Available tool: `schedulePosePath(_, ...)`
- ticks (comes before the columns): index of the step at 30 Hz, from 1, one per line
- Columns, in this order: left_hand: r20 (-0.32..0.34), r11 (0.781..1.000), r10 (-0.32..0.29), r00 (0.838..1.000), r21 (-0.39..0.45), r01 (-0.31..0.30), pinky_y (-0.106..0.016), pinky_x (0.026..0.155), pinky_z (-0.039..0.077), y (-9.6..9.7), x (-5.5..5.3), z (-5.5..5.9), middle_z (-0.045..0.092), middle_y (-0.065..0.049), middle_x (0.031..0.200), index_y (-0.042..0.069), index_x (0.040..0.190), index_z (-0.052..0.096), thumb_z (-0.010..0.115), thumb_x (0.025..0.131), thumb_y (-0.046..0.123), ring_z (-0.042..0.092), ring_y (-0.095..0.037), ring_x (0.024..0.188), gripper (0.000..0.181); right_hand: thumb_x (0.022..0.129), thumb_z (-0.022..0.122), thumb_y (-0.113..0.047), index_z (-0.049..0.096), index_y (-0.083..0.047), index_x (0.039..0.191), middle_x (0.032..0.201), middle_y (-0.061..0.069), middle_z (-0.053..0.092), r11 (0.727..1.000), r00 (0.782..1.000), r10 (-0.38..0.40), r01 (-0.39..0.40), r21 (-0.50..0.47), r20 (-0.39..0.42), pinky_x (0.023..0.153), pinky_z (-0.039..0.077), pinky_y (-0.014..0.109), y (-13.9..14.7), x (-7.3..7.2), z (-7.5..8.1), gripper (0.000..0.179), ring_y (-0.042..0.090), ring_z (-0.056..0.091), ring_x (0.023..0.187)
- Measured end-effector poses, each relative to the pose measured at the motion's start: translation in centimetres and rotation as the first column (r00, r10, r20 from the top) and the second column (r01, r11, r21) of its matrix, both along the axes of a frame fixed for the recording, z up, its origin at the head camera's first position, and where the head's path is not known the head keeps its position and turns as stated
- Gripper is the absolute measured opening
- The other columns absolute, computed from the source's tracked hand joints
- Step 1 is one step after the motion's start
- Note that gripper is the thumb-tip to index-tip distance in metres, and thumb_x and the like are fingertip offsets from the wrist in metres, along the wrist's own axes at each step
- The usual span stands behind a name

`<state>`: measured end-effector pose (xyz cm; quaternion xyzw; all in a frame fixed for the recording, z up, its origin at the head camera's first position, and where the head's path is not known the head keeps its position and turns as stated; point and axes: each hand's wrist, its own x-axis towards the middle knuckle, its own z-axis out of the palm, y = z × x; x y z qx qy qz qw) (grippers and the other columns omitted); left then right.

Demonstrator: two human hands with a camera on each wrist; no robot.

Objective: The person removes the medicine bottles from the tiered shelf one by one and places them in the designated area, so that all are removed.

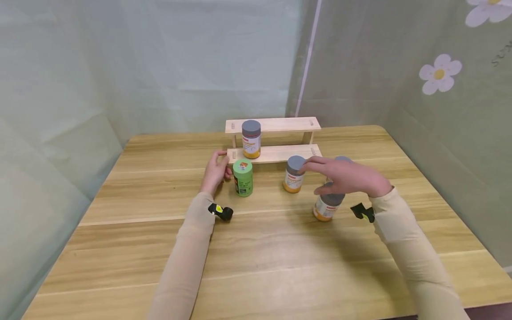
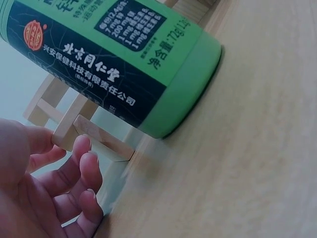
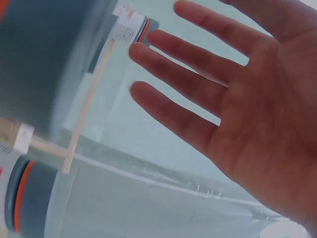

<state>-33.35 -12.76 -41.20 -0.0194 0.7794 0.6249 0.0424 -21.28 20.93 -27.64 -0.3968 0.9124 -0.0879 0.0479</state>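
My left hand (image 1: 216, 171) holds the left end of the two-tier wooden shelf (image 1: 276, 154), finger and thumb at the lower board's end. Right beside that hand stands a green jar (image 1: 242, 178), large in the left wrist view. Palm down over the grey-lidded jars on the right, my right hand (image 1: 346, 177) has its fingers extended and spread, with nothing in its grasp. Below it is the nearest jar (image 1: 326, 209); by the fingertips, another jar (image 1: 294, 175). A further jar (image 1: 343, 158) is mostly hidden behind the hand.
One grey-lidded jar (image 1: 251, 144) stands on the shelf's lower board, towards its left end. The upper board (image 1: 280, 125) runs behind it, close to the table's back edge. Pale cloth (image 1: 200, 66) hangs behind and beside the wooden table (image 1: 256, 266).
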Motion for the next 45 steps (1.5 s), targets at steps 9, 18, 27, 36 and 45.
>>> schedulePosePath(9,0.016,1.0,-0.001,1.0,0.01,0.001,-0.026,0.056,0.05,0.1,0.1,0.0,0.055,-0.003,0.073,0.019,0.143,0.039,0.042,0.104,0.031,0.053,-0.012,0.058,0.041,0.085,0.074,-0.015,0.054,-0.007,0.129,0.128,0.008,0.055,0.998,0.997,0.054,-0.055,-0.026,-0.056,0.091,0.053,0.041,-1.5,-1.4,1.2,0.049,0.025,0.061,0.11)
schedulePosePath(18,0.012,0.999,0.014,1.0,0.031,-0.014,-0.025,0.053,0.048,0.0,-0.2,-0.2,0.054,-0.003,0.069,0.018,0.141,0.041,0.043,0.103,0.029,0.052,-0.011,0.055,0.04,0.089,0.07,-0.017,0.057,-0.012,0.124,0.126,0.006,0.056,0.998,1.0,-0.021,0.02,-0.055,-0.011,0.092,0.051,0.043,-3.1,-5.6,2.7,0.038,0.026,0.058,0.113)
schedulePosePath(27,0.008,0.998,0.025,1.0,0.053,-0.026,-0.024,0.051,0.047,0.3,-0.3,-0.5,0.053,0.001,0.065,0.018,0.14,0.042,0.044,0.103,0.029,0.052,-0.011,0.055,0.039,0.088,0.07,-0.017,0.057,-0.01,0.123,0.124,0.009,0.059,0.998,0.997,-0.061,0.06,-0.02,-0.048,0.091,0.052,0.042,-4.8,-9.3,3.2,0.038,0.028,0.061,0.109)
schedulePosePath(36,-0.005,0.998,0.02,1.0,0.061,-0.02,-0.026,0.053,0.049,0.6,-0.4,-0.7,0.054,-0.004,0.069,0.016,0.141,0.041,0.044,0.103,0.027,0.052,-0.012,0.055,0.04,0.09,0.064,-0.011,0.056,-0.006,0.123,0.124,0.013,0.06,0.998,0.998,-0.028,0.031,-0.063,0.06,0.097,0.049,0.042,-6.5,-11.3,3.8,0.034,0.029,0.061,0.11)
schedulePosePath(45,-0.017,0.999,0.014,1.0,0.043,-0.013,-0.026,0.052,0.048,0.6,-0.3,-1.0,0.055,-0.005,0.069,0.014,0.141,0.042,0.044,0.103,0.027,0.052,-0.013,0.054,0.04,0.092,0.062,-0.014,0.053,-0.007,0.128,0.127,0.013,0.058,0.999,0.998,-0.036,0.037,-0.018,0.059,0.097,0.047,0.042,-9.4,-13.1,4.0,0.038,0.031,0.057,0.113)
